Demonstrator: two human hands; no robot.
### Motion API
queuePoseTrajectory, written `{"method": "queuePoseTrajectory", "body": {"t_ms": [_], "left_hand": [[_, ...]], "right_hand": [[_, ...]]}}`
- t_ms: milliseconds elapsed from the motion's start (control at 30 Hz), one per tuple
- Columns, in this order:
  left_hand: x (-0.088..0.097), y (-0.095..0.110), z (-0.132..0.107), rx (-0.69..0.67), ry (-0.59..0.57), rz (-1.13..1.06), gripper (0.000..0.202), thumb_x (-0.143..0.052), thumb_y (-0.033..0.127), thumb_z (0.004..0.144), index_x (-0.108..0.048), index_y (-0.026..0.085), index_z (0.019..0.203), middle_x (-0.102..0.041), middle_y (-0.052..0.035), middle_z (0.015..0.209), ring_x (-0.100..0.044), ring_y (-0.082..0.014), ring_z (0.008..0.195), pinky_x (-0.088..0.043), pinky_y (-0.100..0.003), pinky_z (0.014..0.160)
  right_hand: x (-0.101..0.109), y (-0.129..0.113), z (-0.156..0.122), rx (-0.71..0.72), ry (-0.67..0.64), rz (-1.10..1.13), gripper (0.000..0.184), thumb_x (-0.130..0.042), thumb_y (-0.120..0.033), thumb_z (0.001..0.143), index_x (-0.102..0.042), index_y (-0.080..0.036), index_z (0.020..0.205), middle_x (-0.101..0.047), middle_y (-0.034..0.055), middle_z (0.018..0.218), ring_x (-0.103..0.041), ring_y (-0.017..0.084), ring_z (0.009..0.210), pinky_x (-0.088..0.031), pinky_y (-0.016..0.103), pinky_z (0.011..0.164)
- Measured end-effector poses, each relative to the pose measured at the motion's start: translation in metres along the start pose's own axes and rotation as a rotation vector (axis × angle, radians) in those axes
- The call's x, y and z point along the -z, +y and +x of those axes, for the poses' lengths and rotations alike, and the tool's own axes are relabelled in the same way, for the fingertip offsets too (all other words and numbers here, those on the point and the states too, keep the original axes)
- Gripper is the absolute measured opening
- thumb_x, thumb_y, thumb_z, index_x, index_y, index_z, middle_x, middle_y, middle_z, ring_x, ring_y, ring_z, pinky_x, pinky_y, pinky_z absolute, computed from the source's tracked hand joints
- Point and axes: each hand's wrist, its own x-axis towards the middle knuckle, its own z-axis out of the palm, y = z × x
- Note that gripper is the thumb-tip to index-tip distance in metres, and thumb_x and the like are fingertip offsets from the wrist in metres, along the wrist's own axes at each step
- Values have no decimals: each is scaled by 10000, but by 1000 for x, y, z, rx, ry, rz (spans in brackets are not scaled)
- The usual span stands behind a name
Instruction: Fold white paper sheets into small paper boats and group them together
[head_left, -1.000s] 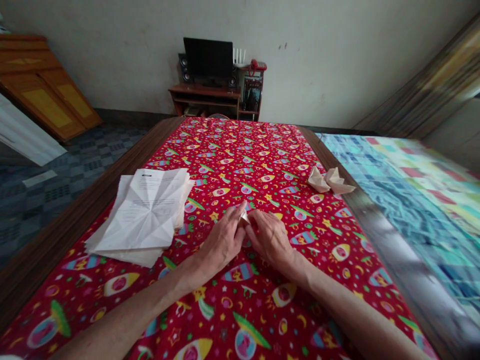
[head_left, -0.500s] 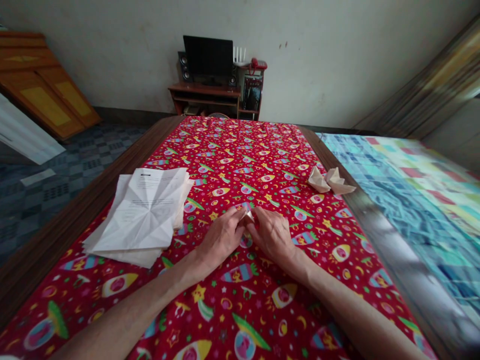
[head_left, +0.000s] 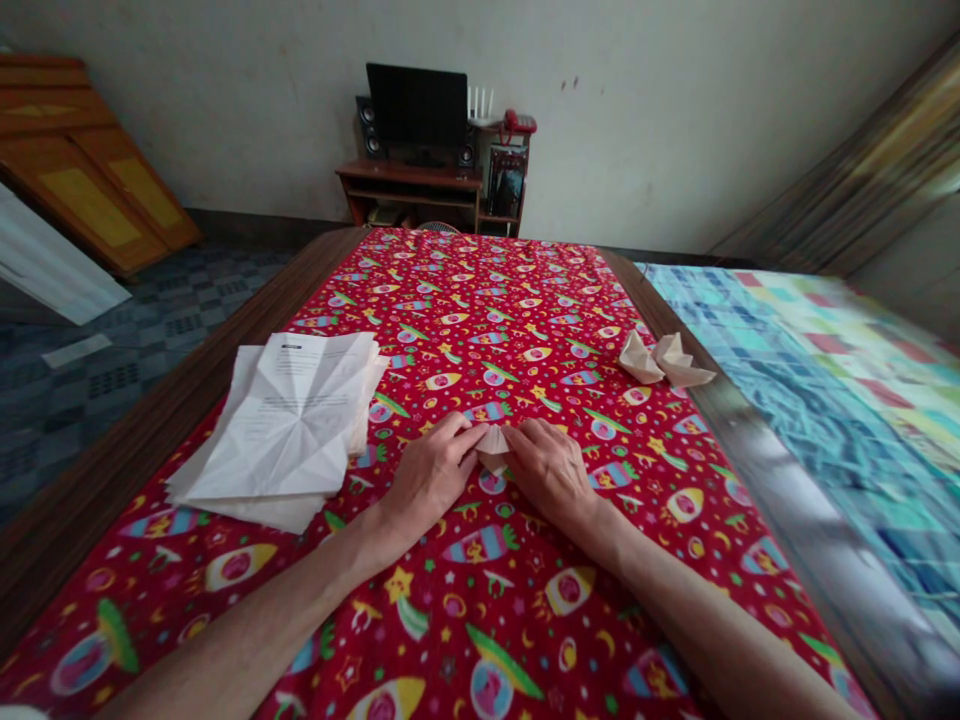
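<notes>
A small piece of folded paper (head_left: 493, 450) is held between my two hands over the middle of the red patterned cloth (head_left: 480, 590). My left hand (head_left: 435, 463) pinches its left side, fingers closed. On the opposite side, my right hand (head_left: 549, 462) grips the paper between thumb and fingers. Its pale faces show between my fingertips, while both ends are covered by my fingers. Two folded paper boats (head_left: 641, 360) sit side by side near the table's right edge, beyond my right hand.
Left of my hands lies a stack of creased sheets (head_left: 281, 430), the top one printed. A bed with a checked cover (head_left: 810, 400) adjoins the table's right side. At the far wall stands a desk (head_left: 409, 180) with a monitor (head_left: 417, 108); a wooden cabinet (head_left: 97, 180) is at far left.
My fingers have drawn slightly apart, and more of the folded paper now shows between them, looking wider and flatter. The sheets and paper boats stay where they were.
</notes>
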Motion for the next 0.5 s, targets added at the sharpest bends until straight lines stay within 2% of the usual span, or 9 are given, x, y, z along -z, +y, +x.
{"method": "queuePoseTrajectory", "body": {"t_ms": [133,267,367,500], "left_hand": [[-1,-4,-4,-152,38,21,210,-494,191,930,-638,202,1082,-619,-11,911,-602,-141,810,-485,-236,698],[4,-3,-5,-242,-26,81,190,-463,184,942,-639,157,1007,-596,-31,871,-577,-168,826,-479,-275,724],[4,-5,-5,-269,-55,29,170,-460,162,938,-629,147,957,-588,-36,870,-570,-173,847,-481,-284,744],[-2,-10,-3,-176,-7,-195,95,-532,97,886,-605,147,853,-583,-27,849,-578,-152,826,-485,-255,744]], "right_hand": [[3,2,-9,127,67,-23,166,-499,-153,893,-631,-160,993,-623,72,894,-508,195,787,-369,293,648],[6,7,-15,218,78,43,177,-517,-140,882,-647,-159,1000,-624,77,888,-502,197,777,-387,286,623],[3,13,-17,188,78,186,168,-521,-151,893,-663,-172,978,-618,68,846,-517,178,753,-394,263,586],[-4,19,-18,51,97,503,120,-567,-207,890,-684,-188,910,-624,52,846,-558,143,741,-445,245,638]]}}
